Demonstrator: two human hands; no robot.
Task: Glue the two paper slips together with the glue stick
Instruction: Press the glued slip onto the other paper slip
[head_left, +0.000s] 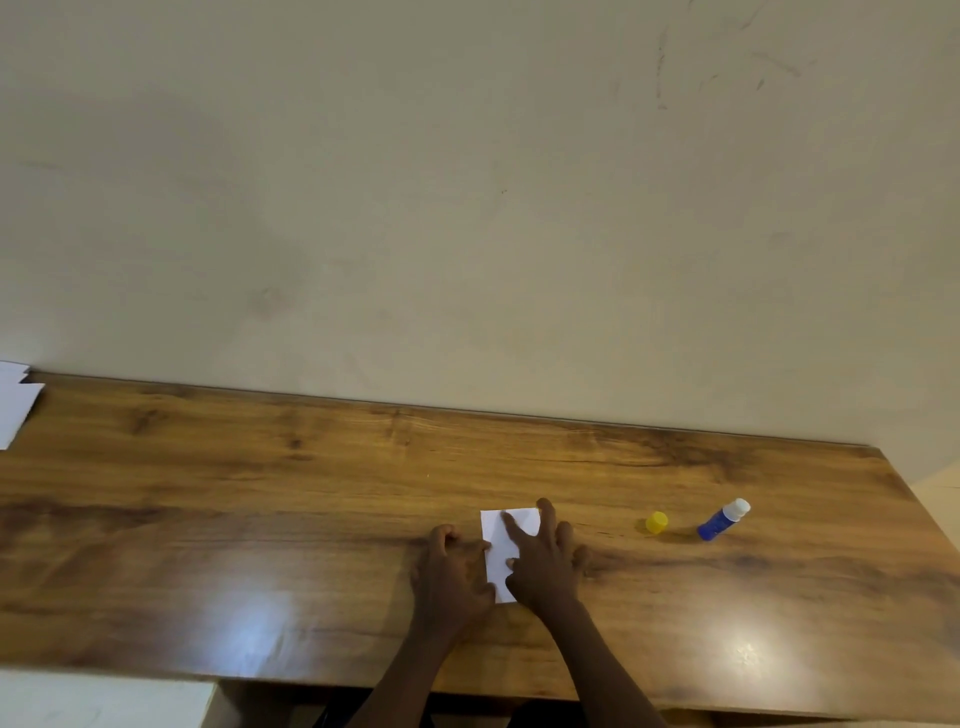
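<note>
A white paper slip (497, 551) lies flat on the wooden table (260, 493), near its front middle. Whether a second slip lies under it, I cannot tell. My right hand (545, 564) rests flat on the slip with fingers spread, the index finger stretched across the paper. My left hand (449, 569) sits at the slip's left edge with fingers curled, touching the paper's side. To the right, the blue glue stick (722, 519) lies on its side with its white tip bare. Its yellow cap (657, 522) stands apart, just left of it.
More white paper sheets (13, 402) lie at the table's far left edge. A plain wall (467, 208) rises right behind the table. The table's right end (914, 499) is close to the glue stick.
</note>
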